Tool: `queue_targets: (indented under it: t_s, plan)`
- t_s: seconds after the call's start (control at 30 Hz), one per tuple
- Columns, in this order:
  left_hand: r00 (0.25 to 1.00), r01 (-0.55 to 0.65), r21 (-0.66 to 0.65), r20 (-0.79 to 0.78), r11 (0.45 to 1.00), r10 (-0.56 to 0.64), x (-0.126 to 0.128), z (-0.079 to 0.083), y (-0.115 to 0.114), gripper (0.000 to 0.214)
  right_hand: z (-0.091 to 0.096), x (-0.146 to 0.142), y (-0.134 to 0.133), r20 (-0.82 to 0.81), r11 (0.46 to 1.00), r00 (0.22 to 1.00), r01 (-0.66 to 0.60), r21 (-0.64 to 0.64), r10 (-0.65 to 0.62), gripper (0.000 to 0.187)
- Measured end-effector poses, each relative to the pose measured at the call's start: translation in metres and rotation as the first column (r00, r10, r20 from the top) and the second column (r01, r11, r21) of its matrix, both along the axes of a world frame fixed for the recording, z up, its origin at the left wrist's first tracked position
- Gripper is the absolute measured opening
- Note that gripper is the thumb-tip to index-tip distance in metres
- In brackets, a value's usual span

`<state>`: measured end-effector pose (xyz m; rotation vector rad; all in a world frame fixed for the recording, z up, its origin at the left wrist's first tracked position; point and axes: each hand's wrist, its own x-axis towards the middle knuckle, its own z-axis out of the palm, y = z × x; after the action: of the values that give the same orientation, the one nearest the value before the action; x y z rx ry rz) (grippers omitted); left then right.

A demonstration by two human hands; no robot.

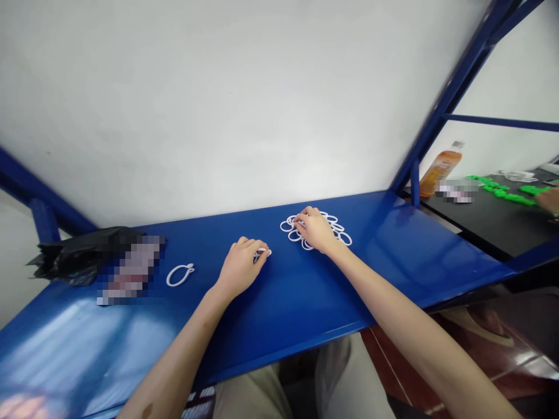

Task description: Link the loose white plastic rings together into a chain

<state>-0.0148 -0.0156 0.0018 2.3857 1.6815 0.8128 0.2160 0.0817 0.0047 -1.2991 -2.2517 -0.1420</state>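
A pile of white rings (336,227) lies on the blue bench (279,302), with the right hand (317,228) over it, thumb and fingers narrow at its 9 o'clock edge; the hand hides much there, so I cannot tell whether it grips one. At 8 o'clock from the pile, the left hand (241,266) pinches a white ring (262,250). Beyond that hand, between 8 and 9 o'clock, lies a loose ring (169,279), then a pixelated flat item (131,270) and a black plastic bag (81,253) at 9. Toward 2 o'clock from the pile, an orange-filled bottle (441,169) stands by green pieces (500,191) on a black bench (463,224), near a co-worker's hand (549,201) at 3 o'clock
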Motion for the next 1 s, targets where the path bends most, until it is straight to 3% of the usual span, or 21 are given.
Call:
queue_targets:
  t_s: [0.17, 0.27, 0.4, 0.53, 0.6, 0.8, 1.0]
  plan:
    - [0.998, 0.001, 0.038, 0.064, 0.999, -0.003, -0.001, 0.001, 0.001, 0.022, 0.004, -0.01, -0.02, -0.137, 0.994, 0.988, -0.062, 0.086, 0.073, 0.019]
    - [0.974, -0.036, -0.012, 0.223, 0.999, 0.037, -0.001, 0.003, 0.001, 0.023, 0.004, -0.023, -0.039, -0.16, 0.976, 0.964, -0.205, 0.068, 0.214, 0.017]
    - [0.863, -0.036, -0.182, 0.491, 0.983, 0.122, -0.002, 0.005, 0.002, 0.031, -0.005, -0.037, -0.061, -0.188, 0.927, 0.917, -0.369, -0.069, 0.351, 0.026]
    - [0.727, 0.084, -0.245, 0.678, 0.966, 0.109, 0.0, 0.003, 0.003, 0.038, -0.011, -0.041, -0.067, -0.307, 0.9, 0.894, -0.394, -0.187, 0.327, 0.027]
    - [0.703, 0.115, -0.253, 0.704, 0.961, 0.101, 0.001, 0.002, 0.002, 0.039, -0.011, -0.042, -0.066, -0.345, 0.897, 0.885, -0.395, -0.2, 0.313, 0.021]
    - [0.766, 0.144, -0.27, 0.639, 0.952, 0.065, 0.005, 0.001, -0.002, 0.03, -0.009, -0.04, -0.065, -0.372, 0.892, 0.871, -0.411, -0.191, 0.322, 0.012]
    - [0.876, 0.135, -0.224, 0.483, 0.965, -0.01, 0.006, -0.001, -0.003, 0.03, -0.009, -0.04, -0.065, -0.401, 0.885, 0.869, -0.403, -0.231, 0.291, 0.012]
